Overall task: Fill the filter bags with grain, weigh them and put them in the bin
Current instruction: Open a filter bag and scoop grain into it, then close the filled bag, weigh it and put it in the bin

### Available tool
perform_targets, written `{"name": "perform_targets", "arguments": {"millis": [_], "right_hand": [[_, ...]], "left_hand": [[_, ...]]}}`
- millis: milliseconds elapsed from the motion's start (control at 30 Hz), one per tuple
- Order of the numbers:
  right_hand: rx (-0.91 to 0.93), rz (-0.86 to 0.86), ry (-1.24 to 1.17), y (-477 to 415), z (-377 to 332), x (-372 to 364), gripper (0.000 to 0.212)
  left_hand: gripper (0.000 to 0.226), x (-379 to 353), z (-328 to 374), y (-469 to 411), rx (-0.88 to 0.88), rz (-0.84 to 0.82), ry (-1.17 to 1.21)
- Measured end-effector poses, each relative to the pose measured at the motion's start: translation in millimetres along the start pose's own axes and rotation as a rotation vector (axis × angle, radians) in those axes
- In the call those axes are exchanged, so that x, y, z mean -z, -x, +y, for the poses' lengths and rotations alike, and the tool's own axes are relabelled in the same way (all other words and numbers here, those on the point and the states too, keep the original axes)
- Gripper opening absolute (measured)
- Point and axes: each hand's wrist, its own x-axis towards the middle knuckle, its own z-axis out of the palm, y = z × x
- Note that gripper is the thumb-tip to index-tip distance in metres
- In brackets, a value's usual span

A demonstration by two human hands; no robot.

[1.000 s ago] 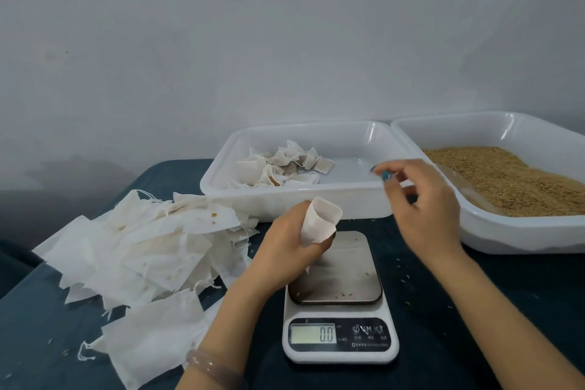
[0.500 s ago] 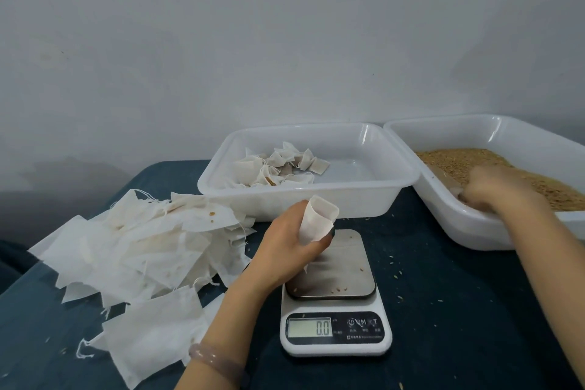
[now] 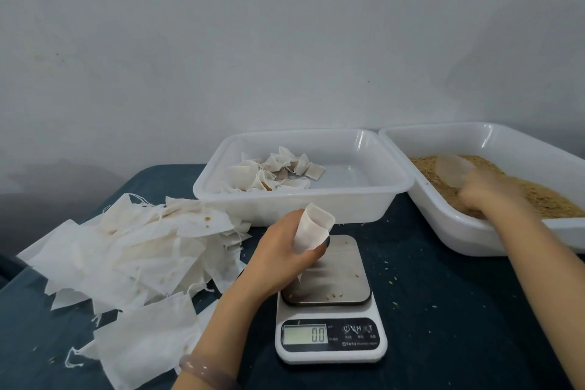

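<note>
L hand (image 3: pixel 285 258) is gripping an empty filter bag (image 3: pixel 313 228), fingers curled round its lower half; bag is standing upright w/ mouth spread open at top, sitting over the back-left part of the kitchen scale (image 3: pixel 332 312); can't tell if the bag's bottom tip is touching the steel platform; a few loose grains are lying on the platform; display (image 3: pixel 305 334) is reading 0.0.

R hand (image 3: pixel 493 196) is reaching into the grain tray (image 3: pixel 474 239) at far right, fingers curled on the near end of a translucent scoop (image 3: pixel 452 169); hand is blurred, so exact finger placement isn't clear; scoop is lying low on the grain (image 3: pixel 550 204), which is filling the tray's right side.

Bin (image 3: pixel 285 207), white plastic, is sitting behind the scale, just beside the grain tray, rims nearly touching; filled bags (image 3: pixel 275 172) are bunching in its left half, approx a dozen, count unclear.

Pile of empty bags (image 3: pixel 126 247) is sprawling across the table's left side, strings trailing, some w/ brown specks; nearest one is lying just beside the L forearm.

Pale bracelet (image 3: pixel 205 370) is circling the L wrist; dark blue cloth (image 3: pixel 459 310) is covering the table, w/ stray grains scattered right of the scale.
</note>
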Motion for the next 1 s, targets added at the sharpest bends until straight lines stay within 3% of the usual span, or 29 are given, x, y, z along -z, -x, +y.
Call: {"name": "perform_targets", "arguments": {"millis": [133,200,300,400,500,700,833,1000], "right_hand": [[-0.018,-0.066,0.279,4.6,9.0,3.1,0.06],[-0.002,-0.091,0.293,2.8,9.7,1.5,0.058],[0.052,-0.163,0.203,2.5,4.3,-2.3,0.076],[0.091,-0.238,0.079,0.0,-2.7,-5.5,0.047],[0.031,-0.282,-0.179,1.4,-9.1,-5.5,0.035],[-0.056,-0.107,-0.432,2.7,-1.9,-3.2,0.023],[-0.029,-0.054,-0.471,5.8,0.9,-4.0,0.029],[-0.029,0.013,-0.711,6.6,3.1,-2.5,0.036]], "left_hand": [[0.012,1.6,-0.6,0.9,0.002,0.001,0.003],[0.012,1.5,0.1,0.1,0.003,-0.002,0.001],[0.012,1.5,0.3,0.0,-0.004,-0.008,-0.003],[0.01,2.7,1.6,0.8,-0.012,-0.005,0.004],[0.01,2.4,2.2,1.3,-0.014,-0.008,0.005],[0.01,1.6,0.9,1.2,-0.018,-0.009,0.002],[0.011,1.9,0.2,0.7,-0.012,0.005,0.028],[0.01,3.7,2.2,0.9,0.026,0.029,0.109]]}}
